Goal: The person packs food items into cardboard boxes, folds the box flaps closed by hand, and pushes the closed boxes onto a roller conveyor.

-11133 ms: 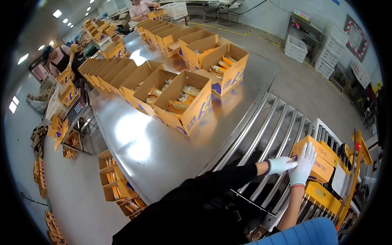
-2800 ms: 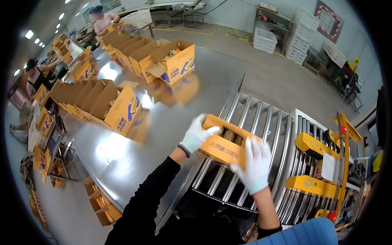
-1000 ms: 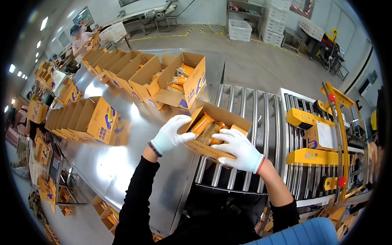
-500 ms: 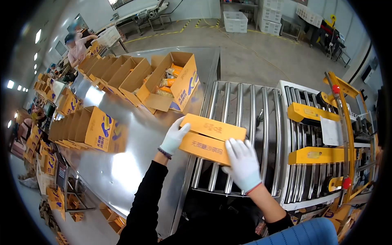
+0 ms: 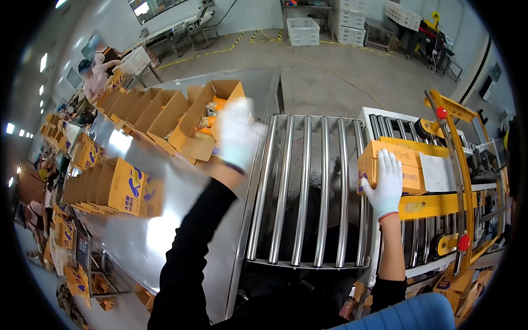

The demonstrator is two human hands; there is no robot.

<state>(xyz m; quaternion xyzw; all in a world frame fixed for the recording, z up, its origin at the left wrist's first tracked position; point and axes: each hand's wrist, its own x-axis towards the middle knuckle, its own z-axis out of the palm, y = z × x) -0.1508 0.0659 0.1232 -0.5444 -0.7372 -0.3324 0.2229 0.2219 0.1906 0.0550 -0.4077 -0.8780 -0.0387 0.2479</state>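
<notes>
A closed orange carton lies at the entry of the taping machine, between its yellow side guides. My right hand, in a white glove, presses against the carton's near-left part with fingers stretched over it and the thumb on its end. My left hand, also gloved, is smeared by motion beside an open carton. Wrapped orange and clear packets show inside that carton, partly hidden behind the hand. Whether the left hand touches the carton I cannot tell.
Bare rollers lie between the steel table and the machine's yellow frame. More open cartons line the table's far side; another row of cartons stands left. A co-worker is at the far end.
The closed carton went from between both hands, over the rollers' left side, rightward into the machine's entry with my right hand. My left hand let go and moved up to the open carton.
</notes>
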